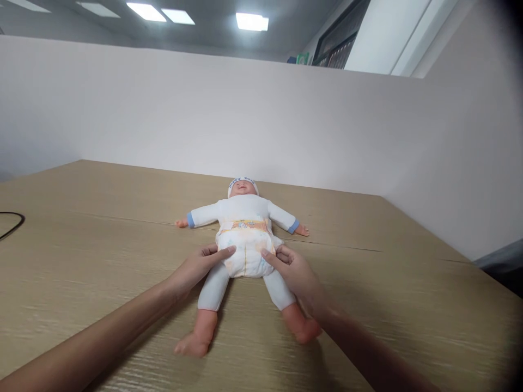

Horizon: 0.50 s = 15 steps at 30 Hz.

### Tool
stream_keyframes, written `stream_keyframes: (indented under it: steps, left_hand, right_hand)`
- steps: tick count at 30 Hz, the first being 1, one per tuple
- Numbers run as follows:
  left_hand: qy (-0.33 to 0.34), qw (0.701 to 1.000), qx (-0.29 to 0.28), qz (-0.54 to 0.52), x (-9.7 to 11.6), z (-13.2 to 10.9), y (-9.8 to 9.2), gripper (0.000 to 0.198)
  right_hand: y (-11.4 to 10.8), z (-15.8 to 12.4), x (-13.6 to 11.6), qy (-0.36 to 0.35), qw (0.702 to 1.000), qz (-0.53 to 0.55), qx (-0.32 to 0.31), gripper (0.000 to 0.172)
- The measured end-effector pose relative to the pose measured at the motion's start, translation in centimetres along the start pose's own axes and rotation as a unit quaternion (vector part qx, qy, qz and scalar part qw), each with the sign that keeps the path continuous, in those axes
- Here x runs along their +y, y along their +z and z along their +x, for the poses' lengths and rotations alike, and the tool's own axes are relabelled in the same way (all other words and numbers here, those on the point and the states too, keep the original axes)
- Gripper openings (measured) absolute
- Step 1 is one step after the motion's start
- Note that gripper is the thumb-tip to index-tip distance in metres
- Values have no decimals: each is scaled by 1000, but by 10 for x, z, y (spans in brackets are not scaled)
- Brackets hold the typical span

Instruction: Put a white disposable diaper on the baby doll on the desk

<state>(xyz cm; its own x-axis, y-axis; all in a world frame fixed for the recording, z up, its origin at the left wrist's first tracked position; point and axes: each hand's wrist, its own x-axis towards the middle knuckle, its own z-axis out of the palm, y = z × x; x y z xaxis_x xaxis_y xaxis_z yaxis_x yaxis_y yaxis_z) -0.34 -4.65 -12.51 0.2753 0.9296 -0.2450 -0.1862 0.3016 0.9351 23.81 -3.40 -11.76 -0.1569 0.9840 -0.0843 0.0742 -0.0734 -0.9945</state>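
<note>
A baby doll (245, 207) in a white outfit with blue cuffs and a white cap lies on its back, head away from me, arms and legs spread. Around its hips sits a white diaper (247, 261) with an orange printed waistband. My left hand (204, 264) is at the diaper's left side, thumb on the front and fingers curled at the edge. On the opposite side my right hand (292, 267) grips the diaper's edge the same way, thumb on top. The fingertips of both hands are partly hidden at the diaper's sides.
The doll rests on a wide wooden table (122, 245) with a seam running across it. A pale partition wall (183, 109) rises behind the table. A black cable (18, 220) loops at the left edge, and a dark object (502, 267) lies beyond the table's right edge.
</note>
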Motion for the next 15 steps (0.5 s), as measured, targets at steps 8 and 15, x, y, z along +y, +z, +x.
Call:
stream_keyframes:
  steps: [8, 15]
  left_hand:
    - [54, 996, 46, 53, 0, -13, -14, 70]
    - [181, 927, 158, 287, 8, -29, -14, 65]
  right_hand:
    - [-60, -7, -32, 84, 988, -88, -91, 66]
    - [-57, 7, -25, -116, 964, -230, 63, 48]
